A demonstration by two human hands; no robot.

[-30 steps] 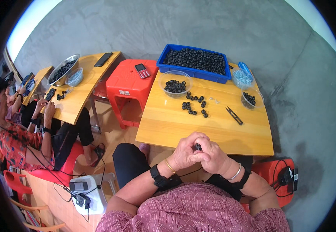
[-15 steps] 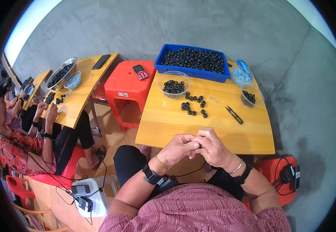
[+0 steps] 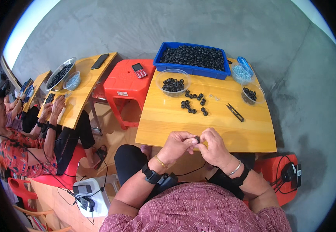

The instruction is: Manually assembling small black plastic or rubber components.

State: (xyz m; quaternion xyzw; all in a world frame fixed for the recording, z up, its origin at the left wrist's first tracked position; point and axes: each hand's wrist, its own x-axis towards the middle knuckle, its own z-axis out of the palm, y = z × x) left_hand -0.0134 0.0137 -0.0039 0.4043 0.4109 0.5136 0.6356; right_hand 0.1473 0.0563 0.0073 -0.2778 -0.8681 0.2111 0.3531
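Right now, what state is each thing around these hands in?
Left hand, pinching a black bead
Right hand, fingers at the bead, grip unclear
Blue tray, lidless, heaped with beads
Left clear bowl, open, partly filled
Right clear bowl, open, partly filled
Clear tub, holding pale-blue pieces
Snips, lying on the table
Red phone, face up on red stool

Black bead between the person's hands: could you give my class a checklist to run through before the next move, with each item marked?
1. Black bead held at the fingertips of the left hand: ok.
2. Right hand close beside the bead: ok.
3. Right hand's grip firm on the bead: cannot tell; the contact is too small to see.
4. Scissors lying on the table, apart from the beads: ok.
5. Loose beads all inside a bowl: not ok; a scattered group lies on the table.
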